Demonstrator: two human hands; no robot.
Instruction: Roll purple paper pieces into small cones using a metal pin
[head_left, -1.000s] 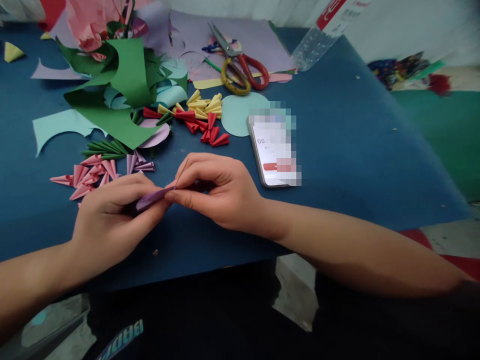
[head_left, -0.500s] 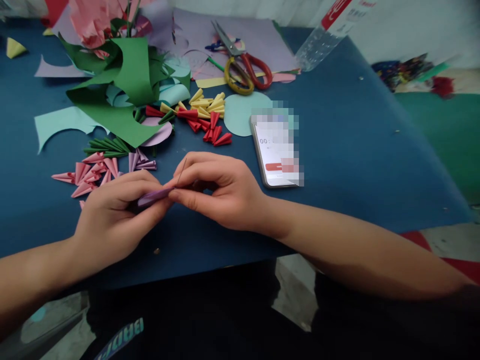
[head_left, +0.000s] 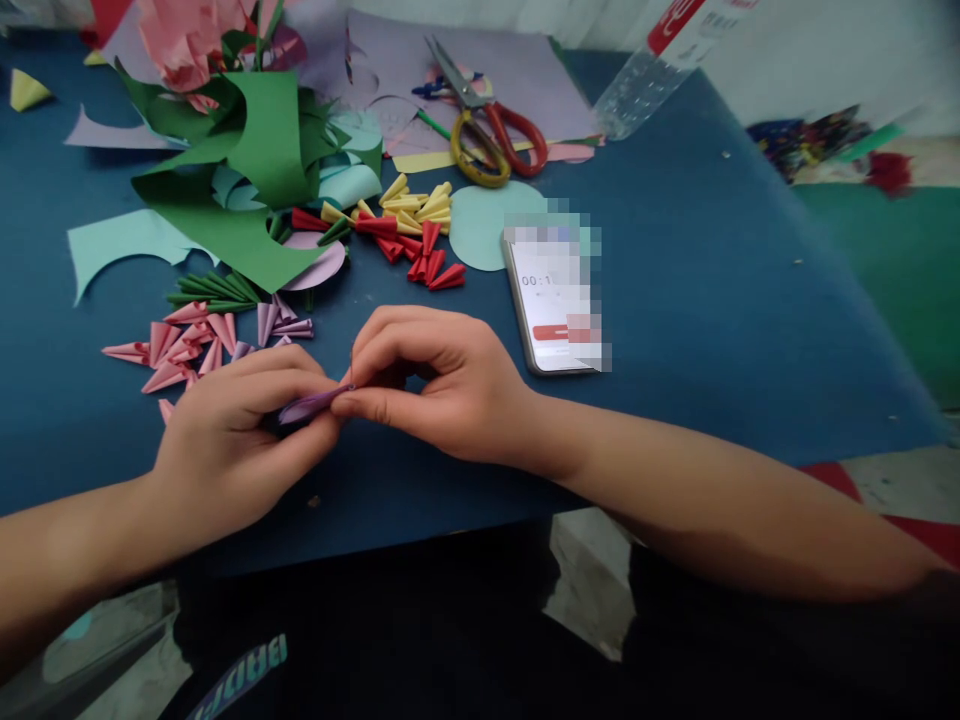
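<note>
A small folded or rolled piece of purple paper (head_left: 309,404) is pinched between the thumb and fingers of my left hand (head_left: 240,430). My right hand (head_left: 442,385) meets it from the right, its thumb and index finger closed on the tip of the same paper. A very thin dark strand or stick shows faintly at the right fingertips. Just beyond my left hand lie pink paper cones (head_left: 184,350), purple paper cones (head_left: 281,320) and dark green paper cones (head_left: 217,290). Red paper cones (head_left: 431,260) and yellow paper cones (head_left: 416,207) lie farther back.
A phone (head_left: 555,300) with a running timer lies right of my hands. Behind are scissors (head_left: 491,130), a light blue paper piece (head_left: 484,225), green paper offcuts (head_left: 266,150) and a plastic bottle (head_left: 637,90). The blue table's (head_left: 712,330) front edge is close to me.
The thin dark strand that stuck up above my right fingertips is now mostly hidden. My hands have shifted very slightly, still pinching the purple paper.
</note>
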